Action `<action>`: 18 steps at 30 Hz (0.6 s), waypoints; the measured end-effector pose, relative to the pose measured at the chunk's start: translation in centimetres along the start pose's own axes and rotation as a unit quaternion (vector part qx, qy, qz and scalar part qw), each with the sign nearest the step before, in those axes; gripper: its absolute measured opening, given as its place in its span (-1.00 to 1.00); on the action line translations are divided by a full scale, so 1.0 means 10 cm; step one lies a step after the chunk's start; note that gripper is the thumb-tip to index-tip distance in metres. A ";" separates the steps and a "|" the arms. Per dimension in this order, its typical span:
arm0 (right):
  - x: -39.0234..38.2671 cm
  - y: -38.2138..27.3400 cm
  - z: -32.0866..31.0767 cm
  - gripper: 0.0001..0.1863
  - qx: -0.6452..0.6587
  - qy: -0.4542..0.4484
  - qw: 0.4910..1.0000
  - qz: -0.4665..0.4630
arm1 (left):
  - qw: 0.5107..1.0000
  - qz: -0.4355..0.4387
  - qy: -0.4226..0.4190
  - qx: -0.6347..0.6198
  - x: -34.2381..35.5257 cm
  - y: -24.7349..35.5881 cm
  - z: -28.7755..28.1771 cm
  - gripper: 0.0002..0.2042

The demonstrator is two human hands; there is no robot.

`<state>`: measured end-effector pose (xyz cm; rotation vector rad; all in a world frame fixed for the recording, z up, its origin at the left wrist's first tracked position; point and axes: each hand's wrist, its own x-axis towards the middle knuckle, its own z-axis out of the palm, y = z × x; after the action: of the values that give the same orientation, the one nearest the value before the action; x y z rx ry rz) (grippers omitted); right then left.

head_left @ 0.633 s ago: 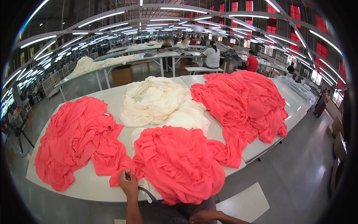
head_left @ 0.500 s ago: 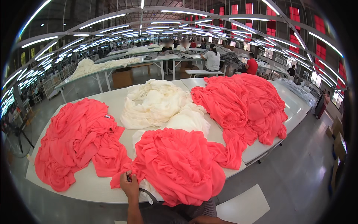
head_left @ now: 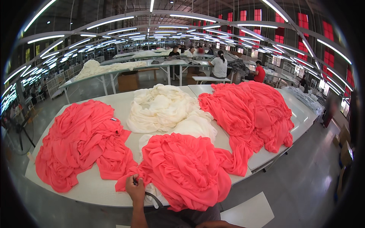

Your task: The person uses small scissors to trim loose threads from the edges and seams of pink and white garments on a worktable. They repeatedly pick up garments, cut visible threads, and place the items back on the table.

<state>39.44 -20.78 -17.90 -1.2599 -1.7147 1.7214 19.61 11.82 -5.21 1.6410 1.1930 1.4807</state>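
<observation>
My left hand (head_left: 135,188) is closed on a small dark tool (head_left: 135,181), too hidden to identify, beside the edge of the crumpled coral fabric heap (head_left: 184,167) at the front of the table. A dark grey strip (head_left: 155,199) curves out beside that hand, over some white cloth (head_left: 151,189). At the bottom edge, below the heap, my right hand (head_left: 208,225) is mostly cut off; its fingers are hard to make out. A second coral pile (head_left: 78,140) lies at the left, with a small pale tag on it.
The white tabletop (head_left: 49,178) also bears cream fabric (head_left: 159,108) and another large coral pile (head_left: 254,114) at the back right. A white board (head_left: 251,211) sits below the front right edge. Co-workers (head_left: 218,66) are at farther tables; cartons (head_left: 344,140) line the right.
The whole view has shifted slightly down and right. My left hand stays closed at the coral cloth, and my right hand has slipped further out at the bottom edge. The fabric piles look unchanged.
</observation>
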 end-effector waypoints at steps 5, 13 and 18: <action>-0.03 0.06 0.00 -0.62 0.020 -0.030 0.998 -0.048 | 1.000 0.011 -0.004 -0.015 0.00 -0.05 0.03 -0.85; 0.01 -0.14 0.04 -0.70 -0.138 0.035 0.987 0.073 | 1.000 -0.003 0.002 -0.006 -0.02 0.07 -0.01 -0.84; -0.05 -0.14 0.03 -0.75 -0.194 0.037 0.975 0.098 | 1.000 0.011 -0.007 -0.004 -0.02 0.07 -0.01 -0.84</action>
<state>39.00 -21.12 -16.44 -1.6898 -2.0033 1.4588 19.63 11.36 -4.66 1.6608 1.1633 1.4824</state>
